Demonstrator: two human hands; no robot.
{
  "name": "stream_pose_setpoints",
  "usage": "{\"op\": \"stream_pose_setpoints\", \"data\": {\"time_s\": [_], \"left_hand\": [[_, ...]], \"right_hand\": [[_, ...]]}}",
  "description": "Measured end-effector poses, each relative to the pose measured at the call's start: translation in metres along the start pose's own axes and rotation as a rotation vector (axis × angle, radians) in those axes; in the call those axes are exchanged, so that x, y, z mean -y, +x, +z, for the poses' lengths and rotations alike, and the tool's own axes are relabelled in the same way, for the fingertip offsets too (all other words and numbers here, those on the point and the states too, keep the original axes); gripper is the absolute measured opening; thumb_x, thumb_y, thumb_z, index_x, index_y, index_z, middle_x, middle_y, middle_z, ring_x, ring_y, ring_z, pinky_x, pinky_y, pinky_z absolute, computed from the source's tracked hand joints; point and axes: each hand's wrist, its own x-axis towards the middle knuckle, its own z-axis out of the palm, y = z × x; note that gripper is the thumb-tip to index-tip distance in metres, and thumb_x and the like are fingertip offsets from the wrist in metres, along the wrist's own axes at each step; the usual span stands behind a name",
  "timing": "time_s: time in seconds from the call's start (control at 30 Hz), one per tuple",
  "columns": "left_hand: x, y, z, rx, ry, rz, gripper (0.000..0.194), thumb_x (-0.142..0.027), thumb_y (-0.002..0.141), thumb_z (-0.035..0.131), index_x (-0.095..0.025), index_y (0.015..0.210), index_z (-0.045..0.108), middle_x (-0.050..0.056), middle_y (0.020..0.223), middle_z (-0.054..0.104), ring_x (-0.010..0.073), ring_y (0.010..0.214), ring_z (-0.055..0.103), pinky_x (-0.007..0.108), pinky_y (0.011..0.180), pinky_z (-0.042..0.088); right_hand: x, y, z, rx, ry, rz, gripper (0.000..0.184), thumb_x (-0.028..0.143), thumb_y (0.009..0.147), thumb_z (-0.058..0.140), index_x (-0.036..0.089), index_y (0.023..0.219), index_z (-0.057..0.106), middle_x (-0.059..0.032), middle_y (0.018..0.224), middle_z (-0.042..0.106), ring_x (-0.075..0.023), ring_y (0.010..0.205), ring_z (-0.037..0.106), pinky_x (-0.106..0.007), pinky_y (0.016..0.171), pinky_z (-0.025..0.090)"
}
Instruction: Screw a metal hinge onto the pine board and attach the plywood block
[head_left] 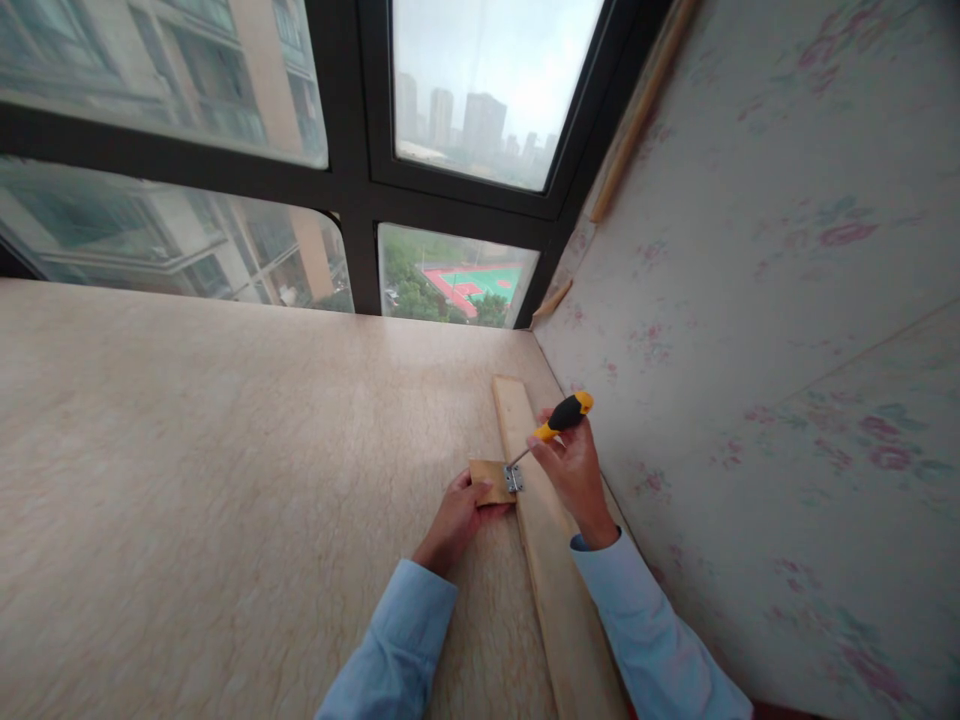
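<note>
At the right side of a marbled sill [225, 480], as seen in the head view, a long wooden board [550, 560] lies flat alongside the papered wall [750, 300], its far end pointing toward the window corner. A small wooden panel [489, 470] sits against the board's left edge, roughly midway along its visible length. A metal hinge [513, 479] spans the joint, one leaf over the panel and the other over the board (individual screws are too small to verify).

The left hand [459, 512] grips the panel from its left side, thumb on the upper face, other fingers partly hidden beneath; the fingers are pinching the panel. The right hand [577, 468], above the board, holds a yellow-and-black screwdriver [568, 413], fingers closed around the lower handle. The tool is tilted, handle up and to the right, with its shaft running down to the hinge's far edge; whether the tip is seated in a screw cannot be determined.

Both forearms are in light blue sleeves [409, 625]. Beyond the sill stands a dark window frame [352, 150], with buildings and a sports court [480, 285] visible outside.
</note>
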Motion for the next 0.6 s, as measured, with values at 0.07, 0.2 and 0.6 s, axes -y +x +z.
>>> {"op": "stream_pose_setpoints", "data": {"time_s": [0.07,0.2,0.6], "left_hand": [[-0.0006,-0.0009,0.0008,-0.001,-0.002,-0.001,0.027,-0.008,0.076,0.061,-0.01,0.103,0.061,0.017,0.105,0.071,0.0268,0.09,0.071,0.041,0.08,0.06],[-0.002,-0.0024,0.0026,-0.007,0.0,-0.004,0.028,-0.008,0.075,0.062,-0.009,0.103,0.061,0.017,0.105,0.071,0.0274,0.091,0.071,0.043,0.081,0.06],[-0.0031,-0.0025,0.0043,-0.024,0.0,-0.023,0.027,-0.008,0.078,0.06,-0.01,0.105,0.061,0.017,0.106,0.072,0.0256,0.091,0.071,0.038,0.079,0.06]], "right_hand": [[-0.0008,0.0006,0.0003,-0.006,-0.067,0.016,0.052,0.041,0.068,0.082,0.024,0.111,0.057,-0.0064,0.107,0.069,-0.0234,0.098,0.068,-0.039,0.08,0.06],[-0.0015,0.0005,-0.0004,0.018,-0.128,0.055,0.039,0.045,0.072,0.079,0.022,0.098,0.061,-0.005,0.09,0.073,-0.0229,0.082,0.071,-0.039,0.076,0.061],[-0.0054,0.0014,-0.0004,-0.014,-0.111,0.019,0.047,0.047,0.074,0.077,0.02,0.108,0.06,-0.0072,0.099,0.071,-0.0212,0.083,0.069,-0.036,0.071,0.06]]}}
